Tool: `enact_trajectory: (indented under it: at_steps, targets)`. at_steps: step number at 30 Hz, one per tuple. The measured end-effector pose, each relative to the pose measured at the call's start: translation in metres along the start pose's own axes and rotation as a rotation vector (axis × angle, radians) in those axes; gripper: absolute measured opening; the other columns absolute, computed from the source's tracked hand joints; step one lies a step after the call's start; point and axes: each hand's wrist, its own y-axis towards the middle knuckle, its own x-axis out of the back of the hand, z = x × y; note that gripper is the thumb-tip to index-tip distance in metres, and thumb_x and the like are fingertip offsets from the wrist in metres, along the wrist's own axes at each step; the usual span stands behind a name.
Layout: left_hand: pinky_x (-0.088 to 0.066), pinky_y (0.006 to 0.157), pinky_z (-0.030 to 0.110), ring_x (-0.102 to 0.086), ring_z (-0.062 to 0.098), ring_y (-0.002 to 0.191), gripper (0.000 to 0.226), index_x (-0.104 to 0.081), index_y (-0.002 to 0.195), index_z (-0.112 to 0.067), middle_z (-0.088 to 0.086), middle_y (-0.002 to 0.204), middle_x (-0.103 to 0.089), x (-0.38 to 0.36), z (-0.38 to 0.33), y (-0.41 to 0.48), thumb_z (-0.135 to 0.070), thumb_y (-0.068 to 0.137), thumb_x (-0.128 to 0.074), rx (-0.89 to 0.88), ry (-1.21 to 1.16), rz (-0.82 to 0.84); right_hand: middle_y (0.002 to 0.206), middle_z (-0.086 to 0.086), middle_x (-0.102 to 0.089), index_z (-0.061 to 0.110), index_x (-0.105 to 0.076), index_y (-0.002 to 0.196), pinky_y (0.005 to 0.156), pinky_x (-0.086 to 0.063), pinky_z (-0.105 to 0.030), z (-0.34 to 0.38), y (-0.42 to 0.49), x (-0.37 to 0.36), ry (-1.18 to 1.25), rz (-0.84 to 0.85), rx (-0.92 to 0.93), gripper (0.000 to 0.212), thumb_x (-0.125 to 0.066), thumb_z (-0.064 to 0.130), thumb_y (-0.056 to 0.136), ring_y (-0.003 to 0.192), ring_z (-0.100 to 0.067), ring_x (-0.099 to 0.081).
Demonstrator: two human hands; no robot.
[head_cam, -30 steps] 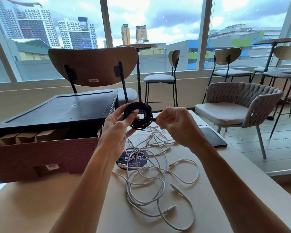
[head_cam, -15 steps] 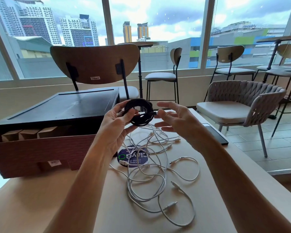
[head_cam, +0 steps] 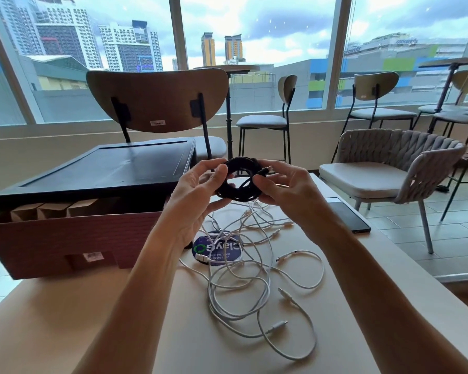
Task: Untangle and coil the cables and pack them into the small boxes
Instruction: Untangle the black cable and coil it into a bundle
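Note:
A black cable [head_cam: 239, 182], wound into a small coil, hangs above the table between both hands. My left hand [head_cam: 197, 190] grips the coil's left side with thumb and fingers curled round it. My right hand [head_cam: 287, 190] holds the right side, fingers wrapped on the coil near its loose plug end. Below them a tangle of several white cables [head_cam: 254, 271] lies spread on the beige table [head_cam: 65, 319]. Small brown cardboard boxes [head_cam: 52, 210] stand in a row inside the big brown carton [head_cam: 65, 238] at the left.
A black tray-like lid [head_cam: 106, 168] lies on top of the carton. A round blue sticker [head_cam: 218, 248] sits under the white cables. A dark phone [head_cam: 346, 214] lies near the table's right edge. Chairs stand beyond the table and to the right.
My right hand had opened away from the coil half a second ago; it now grips the coil's right side again. Both hands stay at about the same height.

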Motion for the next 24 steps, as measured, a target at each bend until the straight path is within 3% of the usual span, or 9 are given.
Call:
enact_trajectory:
  at_steps: [5,10,18,21,24]
  targets:
    - [-0.052,0.075,0.026,-0.070,0.012,0.090,0.022,-0.067,0.113,-0.013,0.001,0.095,-0.075,0.007,-0.004,-0.001,-0.008,0.091,-0.067,-0.018,0.128,-0.009,0.095,-0.009,-0.076,0.014,-0.070,0.116,0.079,-0.058,-0.023,0.000,-0.001,-0.004,0.025,-0.043,0.037,0.023,-0.063,0.009,0.095,0.090,-0.017,-0.074]
    - [-0.056,0.073,0.024,-0.072,0.013,0.090,0.024,-0.066,0.113,-0.015,0.002,0.096,-0.075,0.006,-0.006,-0.004,-0.007,0.090,-0.069,-0.042,0.155,0.005,0.099,-0.014,-0.075,0.008,-0.068,0.121,0.075,-0.057,-0.021,0.005,-0.003,-0.005,0.054,-0.045,0.019,0.026,-0.062,0.010,0.096,0.090,-0.017,-0.074]
    - [-0.055,0.067,0.018,-0.073,0.009,0.085,0.020,-0.067,0.111,-0.014,0.000,0.094,-0.074,0.007,-0.017,-0.017,-0.007,0.092,-0.066,-0.080,0.165,-0.035,0.094,-0.010,-0.076,0.019,-0.073,0.098,0.072,-0.056,-0.020,0.015,-0.010,-0.017,0.088,-0.019,0.082,0.019,-0.055,0.016,0.100,0.087,-0.017,-0.074]
    - [-0.057,0.070,0.023,-0.073,0.011,0.087,0.019,-0.067,0.112,-0.012,-0.001,0.090,-0.075,0.013,-0.015,-0.028,-0.008,0.093,-0.066,-0.063,0.179,-0.069,0.087,-0.003,-0.077,0.020,-0.073,0.095,0.070,-0.056,-0.018,0.015,-0.014,-0.025,0.071,-0.022,0.070,0.019,-0.055,0.017,0.100,0.085,-0.014,-0.074]
    - [-0.059,0.086,0.038,-0.072,0.021,0.097,0.015,-0.070,0.107,-0.013,0.009,0.099,-0.074,0.024,-0.013,-0.041,-0.011,0.092,-0.067,-0.038,0.179,-0.122,0.091,-0.008,-0.077,0.019,-0.075,0.096,0.080,-0.059,-0.026,0.007,-0.020,-0.038,0.045,-0.028,0.048,0.017,-0.058,0.017,0.099,0.092,-0.022,-0.073]
